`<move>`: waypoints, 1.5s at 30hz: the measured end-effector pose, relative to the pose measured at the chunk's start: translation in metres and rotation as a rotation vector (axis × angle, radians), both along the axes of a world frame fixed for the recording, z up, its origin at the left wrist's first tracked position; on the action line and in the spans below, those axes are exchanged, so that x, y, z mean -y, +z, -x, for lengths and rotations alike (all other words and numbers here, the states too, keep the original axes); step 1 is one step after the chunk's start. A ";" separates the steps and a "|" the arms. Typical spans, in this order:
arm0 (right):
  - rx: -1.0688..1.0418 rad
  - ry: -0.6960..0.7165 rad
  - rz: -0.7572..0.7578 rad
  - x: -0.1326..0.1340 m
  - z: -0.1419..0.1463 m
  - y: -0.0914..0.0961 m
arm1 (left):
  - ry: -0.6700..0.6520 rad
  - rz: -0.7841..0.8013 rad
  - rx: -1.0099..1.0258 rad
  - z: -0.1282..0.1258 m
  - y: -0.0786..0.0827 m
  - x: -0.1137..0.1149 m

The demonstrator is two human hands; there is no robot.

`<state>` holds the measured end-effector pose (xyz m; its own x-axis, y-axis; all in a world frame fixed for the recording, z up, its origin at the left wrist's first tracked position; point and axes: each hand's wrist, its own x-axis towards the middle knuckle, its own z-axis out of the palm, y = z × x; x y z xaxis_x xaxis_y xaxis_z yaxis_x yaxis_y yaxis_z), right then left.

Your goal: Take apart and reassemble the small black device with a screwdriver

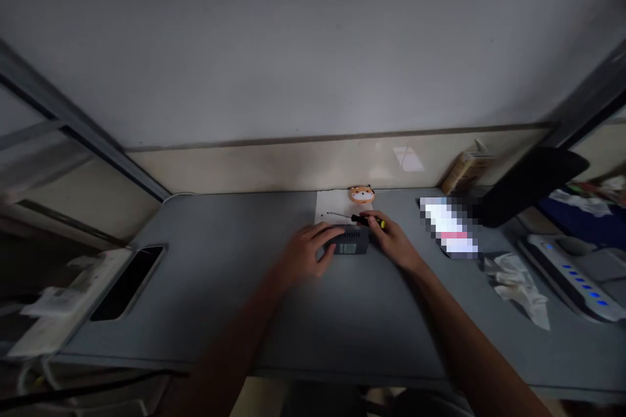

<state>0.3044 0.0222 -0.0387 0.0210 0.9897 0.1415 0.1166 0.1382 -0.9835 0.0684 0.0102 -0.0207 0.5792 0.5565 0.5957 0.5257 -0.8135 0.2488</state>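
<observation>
The left hand (313,251) gripped a vented box (356,247) at the counter's (220,260) centre; the right hand (391,241) held a screwdriver (360,219). At its eleven o'clock, specks (321,214), perhaps removed screws, marked white paper (332,201). I judged the work unfinished.

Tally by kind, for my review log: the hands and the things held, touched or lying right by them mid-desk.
Hands: 2 (left hand, right hand)
Screwdriver: 1
Dark vented box: 1
White sheet: 1
Orange animal-face item: 1
Total: 6
Left out: dark specks on the sheet, too small to count surely.
</observation>
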 end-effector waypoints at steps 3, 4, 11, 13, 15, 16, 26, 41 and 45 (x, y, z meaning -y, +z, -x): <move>0.008 -0.005 0.002 -0.001 0.000 -0.001 | 0.004 0.143 0.098 0.001 -0.005 0.000; 0.016 -0.009 0.008 -0.001 0.000 -0.001 | 0.017 0.186 0.132 0.000 -0.007 0.000; -0.044 -0.037 0.009 -0.004 -0.002 0.006 | 0.125 0.521 0.286 -0.003 -0.016 -0.009; -0.081 -0.079 0.028 -0.004 -0.003 0.009 | 0.166 0.582 0.315 -0.003 -0.019 -0.013; -0.132 -0.118 0.088 -0.004 -0.005 0.013 | 0.209 0.626 0.322 -0.004 -0.021 -0.017; -0.168 -0.132 0.124 -0.003 -0.005 0.015 | 0.228 0.648 0.316 -0.003 -0.022 -0.019; -0.392 -0.184 0.202 -0.004 -0.007 0.021 | 0.246 0.598 0.282 -0.005 -0.027 -0.023; -0.454 -0.304 0.203 -0.006 -0.011 0.015 | 0.012 0.625 0.130 0.007 -0.005 -0.006; -0.481 -0.331 0.202 -0.005 -0.013 0.016 | 0.018 0.648 0.166 0.009 -0.004 -0.010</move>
